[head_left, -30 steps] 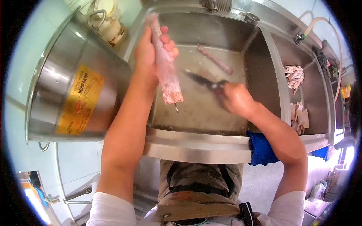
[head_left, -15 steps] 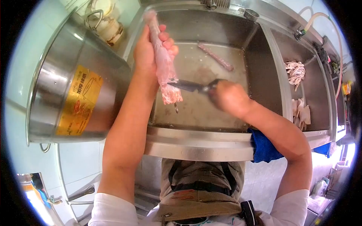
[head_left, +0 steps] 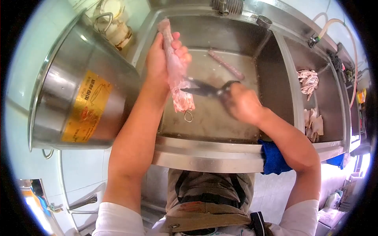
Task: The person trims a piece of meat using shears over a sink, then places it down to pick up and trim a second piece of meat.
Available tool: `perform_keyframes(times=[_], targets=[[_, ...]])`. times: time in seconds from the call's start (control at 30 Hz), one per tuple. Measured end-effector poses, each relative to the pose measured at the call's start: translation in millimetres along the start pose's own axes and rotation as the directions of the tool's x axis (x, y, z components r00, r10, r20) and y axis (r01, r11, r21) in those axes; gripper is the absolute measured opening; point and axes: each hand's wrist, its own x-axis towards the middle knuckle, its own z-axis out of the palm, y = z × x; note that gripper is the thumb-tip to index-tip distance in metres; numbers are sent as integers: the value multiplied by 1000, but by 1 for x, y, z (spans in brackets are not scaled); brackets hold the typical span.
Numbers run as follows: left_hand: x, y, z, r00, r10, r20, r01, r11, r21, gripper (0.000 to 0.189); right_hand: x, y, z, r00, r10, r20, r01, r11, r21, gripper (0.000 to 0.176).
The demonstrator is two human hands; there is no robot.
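Observation:
My left hand (head_left: 158, 59) is wrapped round a long, pale pink piece of raw meat (head_left: 175, 70), shaped like a poultry neck, held lengthwise above the sink (head_left: 220, 126). Its ragged, redder end points down toward me. A metal wire loop (head_left: 188, 117) shows just below that end. In my right hand (head_left: 245, 103) is a pair of scissors (head_left: 208, 90) with dark handles. The blades are parted, their tips at the lower part of the meat. Another thin strip of raw meat (head_left: 226, 65) lies on the sink floor, beyond the scissors.
A large steel pot (head_left: 59, 86) with a yellow label stands at the left. The second basin (head_left: 334, 102) on the right holds a heap of pale strips (head_left: 308, 82) and flat pale pieces (head_left: 314, 125). A blue cloth (head_left: 275, 157) hangs over the front rim.
The meat and my left hand have shifted slightly right and down in view. The scissor blades now show apart, where before they looked like one. The wire loop shows more fully.

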Motion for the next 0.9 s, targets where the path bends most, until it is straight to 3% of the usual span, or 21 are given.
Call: perform_keyframes(times=[0.17,0.47,0.57,0.67,0.7,0.73,0.8,0.9], targets=[[0,-3,0,999,0,-38,2,1000,29,34,3,-2,-1,990,42,135,-46,999,26,21],[-2,-12,6,992,19,-125,11,973,230,37,5,5,-2,992,-122,42,126,983,-136,17],[-4,-16,12,972,76,-222,4,941,339,37,7,-4,-14,972,-14,236,41,993,-107,14],[-1,-12,9,951,98,-295,10,938,346,36,4,-2,-11,974,-12,227,-16,992,123,16],[-1,-11,7,947,154,-283,-16,900,436,36,6,-4,-14,972,15,235,-58,982,180,23],[0,-9,6,945,139,-295,-8,914,405,36,6,-1,-14,951,146,273,-227,928,296,25],[-1,-5,4,942,103,-320,16,937,348,34,5,8,-5,842,374,390,-533,693,486,30],[-2,-4,3,942,88,-324,16,952,304,32,-3,57,20,724,355,592,-370,923,-102,25]])
